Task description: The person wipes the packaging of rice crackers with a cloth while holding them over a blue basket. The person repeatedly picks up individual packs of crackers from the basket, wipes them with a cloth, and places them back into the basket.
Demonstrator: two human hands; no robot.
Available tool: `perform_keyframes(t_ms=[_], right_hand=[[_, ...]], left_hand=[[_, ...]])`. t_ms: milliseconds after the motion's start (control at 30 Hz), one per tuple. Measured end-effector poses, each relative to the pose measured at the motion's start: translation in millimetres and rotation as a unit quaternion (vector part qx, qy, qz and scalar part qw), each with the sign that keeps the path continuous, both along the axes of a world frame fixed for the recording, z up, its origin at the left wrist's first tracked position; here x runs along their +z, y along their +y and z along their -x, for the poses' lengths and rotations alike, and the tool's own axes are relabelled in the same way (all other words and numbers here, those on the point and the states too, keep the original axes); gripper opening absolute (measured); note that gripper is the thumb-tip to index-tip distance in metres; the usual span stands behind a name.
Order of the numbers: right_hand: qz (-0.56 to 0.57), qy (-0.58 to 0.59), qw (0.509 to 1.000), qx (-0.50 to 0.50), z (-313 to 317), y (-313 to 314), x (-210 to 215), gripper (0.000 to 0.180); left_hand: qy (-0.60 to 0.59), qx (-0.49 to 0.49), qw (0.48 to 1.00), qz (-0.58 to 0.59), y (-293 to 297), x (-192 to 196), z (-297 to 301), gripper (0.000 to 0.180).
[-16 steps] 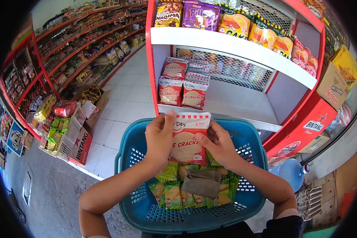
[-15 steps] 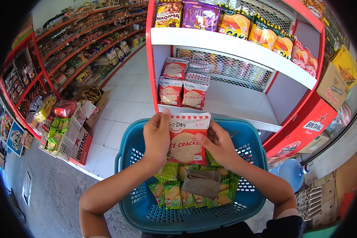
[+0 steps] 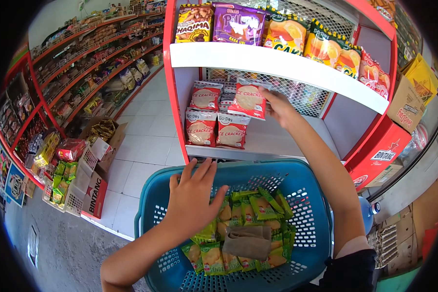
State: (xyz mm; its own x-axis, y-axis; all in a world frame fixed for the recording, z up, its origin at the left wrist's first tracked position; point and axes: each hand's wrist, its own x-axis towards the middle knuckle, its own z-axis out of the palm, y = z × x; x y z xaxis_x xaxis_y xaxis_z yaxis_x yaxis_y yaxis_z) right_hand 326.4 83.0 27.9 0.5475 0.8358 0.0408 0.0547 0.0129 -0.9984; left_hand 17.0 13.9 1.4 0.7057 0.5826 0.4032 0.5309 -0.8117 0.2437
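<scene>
Your right hand (image 3: 280, 108) is up at the lower shelf (image 3: 277, 141), clamped on a red-and-white cracker packet (image 3: 248, 100) by its right edge, thumb under and fingers over as far as the view shows; the packet hangs tilted in the air at about twelve o'clock from the basket, just above the stacked packets (image 3: 218, 127) of the same kind, and I cannot tell whether it touches them.

Expect it to be light and a little puffy; the film looks glossy, so it may slide under a loose pinch; the crackers inside are likely brittle, so squeeze the sealed edge and not the round middle; a hold on the crimped side seam, where you have it, or on the top seam, seems the safest place.

Your left hand (image 3: 192, 199) lies spread, fingers apart and holding nothing, on the far rim of the blue basket (image 3: 306, 219) at roughly ten o'clock from its centre; its palm covers some of the green and yellow sachets (image 3: 250, 209) heaped inside; a brown folded pouch (image 3: 248, 242) rests on top of that heap at about six o'clock.

Bigger snack bags (image 3: 238, 24) line the upper shelf at twelve o'clock; a cardboard carton (image 3: 100, 146) of goods stands on the tiled floor at nine o'clock.
</scene>
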Motion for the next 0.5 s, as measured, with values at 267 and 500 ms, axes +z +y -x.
perform_keyframes(t_ms=[267,500], right_hand=[[-0.004,-0.082,0.996,0.036,-11.7,64.5,-24.8,0.037],[0.015,-0.184,0.983,0.001,-5.8,66.3,-32.1,0.04]], left_hand=[[0.052,-0.018,0.998,0.029,9.0,6.8,0.2,0.053],[0.078,-0.025,0.996,0.044,12.9,8.9,-6.9,0.056]])
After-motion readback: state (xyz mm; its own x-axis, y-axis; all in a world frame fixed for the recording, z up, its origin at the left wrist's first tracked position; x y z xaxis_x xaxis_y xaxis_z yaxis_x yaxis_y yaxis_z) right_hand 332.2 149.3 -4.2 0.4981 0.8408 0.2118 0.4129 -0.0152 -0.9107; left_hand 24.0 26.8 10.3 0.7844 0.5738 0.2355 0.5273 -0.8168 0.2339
